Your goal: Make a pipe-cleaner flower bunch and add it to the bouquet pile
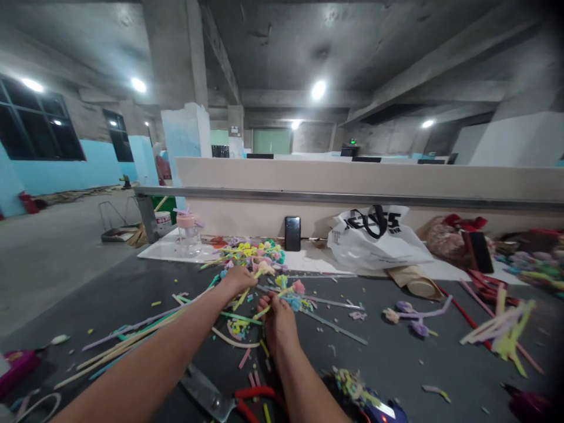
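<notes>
My left hand [240,279] is closed around the stem of a cream pipe-cleaner flower [264,268], close to a pile of small yellow, pink and purple flowers [251,251]. Just right of it, my right hand [278,316] pinches a yellow-stemmed pipe-cleaner flower sprig [284,292]. Pink, blue and yellow blooms lie at the sprig's far end; whether all are joined to it I cannot tell. Under my forearms, long cream, green and purple pipe cleaners [132,341] lie on the left. Large red-handled scissors [215,402] lie between my arms, partly hidden.
Clear sticks [335,326] and a purple flower sprig [418,317] lie right of my hands. A phone [292,234], a white bag [374,244] and a lidded cup [189,235] stand along the partition. Glue guns [20,370] and fuzzy clippings lie about the dark table.
</notes>
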Demonstrator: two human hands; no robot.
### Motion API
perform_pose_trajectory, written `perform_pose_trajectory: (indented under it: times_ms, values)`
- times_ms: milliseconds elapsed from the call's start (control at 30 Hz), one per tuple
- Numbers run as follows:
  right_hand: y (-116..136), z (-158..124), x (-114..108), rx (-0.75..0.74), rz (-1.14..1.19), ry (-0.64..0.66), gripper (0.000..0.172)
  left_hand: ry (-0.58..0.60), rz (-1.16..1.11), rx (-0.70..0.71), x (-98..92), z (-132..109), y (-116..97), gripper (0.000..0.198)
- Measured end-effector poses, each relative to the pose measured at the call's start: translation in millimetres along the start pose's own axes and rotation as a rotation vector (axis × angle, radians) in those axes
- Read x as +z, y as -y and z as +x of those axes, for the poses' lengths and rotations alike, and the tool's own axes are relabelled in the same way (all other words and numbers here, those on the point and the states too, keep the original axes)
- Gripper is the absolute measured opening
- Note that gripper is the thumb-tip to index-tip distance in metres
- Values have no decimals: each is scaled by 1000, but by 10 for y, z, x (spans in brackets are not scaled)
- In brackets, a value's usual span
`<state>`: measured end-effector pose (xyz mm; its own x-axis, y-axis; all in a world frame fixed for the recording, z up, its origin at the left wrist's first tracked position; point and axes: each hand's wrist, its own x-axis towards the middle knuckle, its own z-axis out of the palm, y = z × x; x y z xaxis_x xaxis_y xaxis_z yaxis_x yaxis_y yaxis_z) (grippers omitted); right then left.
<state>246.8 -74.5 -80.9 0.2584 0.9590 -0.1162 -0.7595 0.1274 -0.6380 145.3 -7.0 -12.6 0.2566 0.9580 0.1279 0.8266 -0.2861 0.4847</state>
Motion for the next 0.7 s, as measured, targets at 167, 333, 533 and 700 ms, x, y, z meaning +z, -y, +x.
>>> perform_pose_trajectory:
  times_ms: [167,333,533,700]
  values:
    - [24,-65,41,73,10,95,18,4,35,92,97,-264,-171,19]
    - [110,-98,63,67,25,143,21,53,74,223,158,-339,-279,10]
    - [105,-5,0,9,55,78,23,58,163,195,-202,239,-124,24]
    - [98,-37,-5,-5,53,81,27,-65,275,47,-370,683,178,31]
